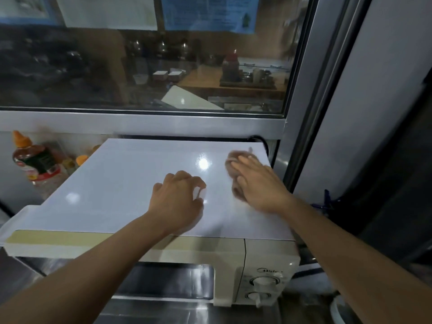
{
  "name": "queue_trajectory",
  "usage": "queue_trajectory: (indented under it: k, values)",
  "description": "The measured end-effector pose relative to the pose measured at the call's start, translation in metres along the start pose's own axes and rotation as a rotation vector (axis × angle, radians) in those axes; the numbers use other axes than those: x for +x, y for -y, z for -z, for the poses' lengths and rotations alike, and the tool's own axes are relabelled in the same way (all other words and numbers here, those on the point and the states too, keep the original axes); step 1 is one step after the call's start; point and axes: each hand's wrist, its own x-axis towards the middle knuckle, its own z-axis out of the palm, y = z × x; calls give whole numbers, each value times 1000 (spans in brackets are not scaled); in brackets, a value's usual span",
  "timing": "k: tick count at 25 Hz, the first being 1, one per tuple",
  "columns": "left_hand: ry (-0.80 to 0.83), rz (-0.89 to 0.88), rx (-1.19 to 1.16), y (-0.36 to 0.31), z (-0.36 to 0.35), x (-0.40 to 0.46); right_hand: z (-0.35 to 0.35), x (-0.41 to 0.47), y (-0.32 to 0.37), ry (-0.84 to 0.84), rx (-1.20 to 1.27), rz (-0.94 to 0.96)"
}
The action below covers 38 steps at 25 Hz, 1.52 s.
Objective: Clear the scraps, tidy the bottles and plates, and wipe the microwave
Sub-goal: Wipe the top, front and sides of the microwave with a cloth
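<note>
Fingers (pixel 243 163) of the right hand (pixel 261 183) lie straight, pressing a crumpled brownish cloth (pixel 233 174) flat on the glossy white top of the cream microwave oven (pixel 131 183).
Left hand (pixel 177 199) rests just beside it at 9 o'clock, fingers loosely curled, fingertips touching the top, holding nothing. Orange-capped plastic sauce bottle (pixel 32 160) stands past the microwave's edge, far over at 9 o'clock, below the glass window (pixel 140 66).
</note>
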Motion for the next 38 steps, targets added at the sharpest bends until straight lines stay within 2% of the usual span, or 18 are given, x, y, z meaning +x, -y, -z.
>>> queue_trajectory:
  k: [3, 6, 10, 15, 18, 19, 21, 23, 27, 30, 33, 38]
  values:
    - [28, 36, -1, 4, 2, 2, 5, 45, -22, -39, -34, -168]
    - [1, 47, -4, 0, -1, 0, -3, 45, -27, -79, 29, -293]
    - [-15, 36, 22, -4, -2, 0, -1, -11, -10, -156, 135, -318]
    - [11, 22, 34, -4, -1, -8, 6, -82, 24, -76, 69, -382]
    - [3, -37, 34, 4, 3, -20, -7, -118, 37, -75, -99, -309]
    - [-31, -57, 50, 10, 5, -26, -9, -123, 37, -53, -151, -294]
    - [-84, -60, 101, 28, 12, -36, -4, -113, 36, -38, -86, -379]
    - [-72, 0, 141, 46, 19, -44, 3, -84, 28, -20, -33, -400]
    - [-24, 31, 125, 56, 17, -58, 13, -30, 11, 39, -61, -332]
    - [-20, 36, 81, 59, 15, -60, 8, -41, 21, 66, -128, -270]
    - [36, -10, 35, 69, 21, -57, -4, -69, 52, 55, -215, -117]
    - [47, -92, 28, 103, 37, -55, -8, -84, 94, -33, -94, 140]
